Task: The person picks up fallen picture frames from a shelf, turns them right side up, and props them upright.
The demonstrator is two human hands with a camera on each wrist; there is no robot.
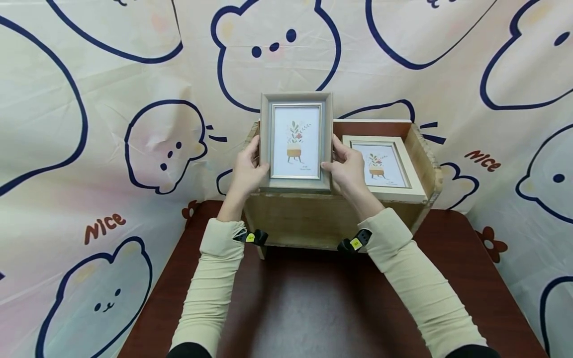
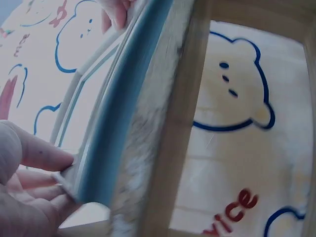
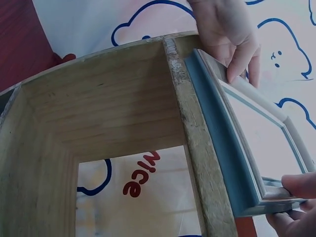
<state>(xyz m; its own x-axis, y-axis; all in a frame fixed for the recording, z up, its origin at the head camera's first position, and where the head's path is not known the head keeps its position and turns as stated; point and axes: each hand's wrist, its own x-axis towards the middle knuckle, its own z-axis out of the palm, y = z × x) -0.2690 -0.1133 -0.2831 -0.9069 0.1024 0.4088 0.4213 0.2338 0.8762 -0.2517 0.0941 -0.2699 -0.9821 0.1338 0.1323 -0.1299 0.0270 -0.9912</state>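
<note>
A grey-blue picture frame [image 1: 296, 184] with a potted-plant print stands upright at the front edge of a wooden shelf box [image 1: 309, 221]. My left hand [image 1: 247, 166] grips its left side, thumb on the front. On the opposite side, my right hand [image 1: 351, 166] holds the lower right edge, its thumb also on the front. In the left wrist view the blue side of the frame [image 2: 116, 113] runs right along the box's rough edge. To the right, a second, cream picture frame [image 1: 394, 195] with a similar print leans back on the box top.
The box stands at the back of a dark red-brown table [image 1: 309, 303]. Behind it hangs a pale curtain [image 1: 174, 74] printed with bear outlines. The box's right side panel [image 1: 425, 159] rises beside the cream frame. Below the top is an open compartment [image 3: 118, 113].
</note>
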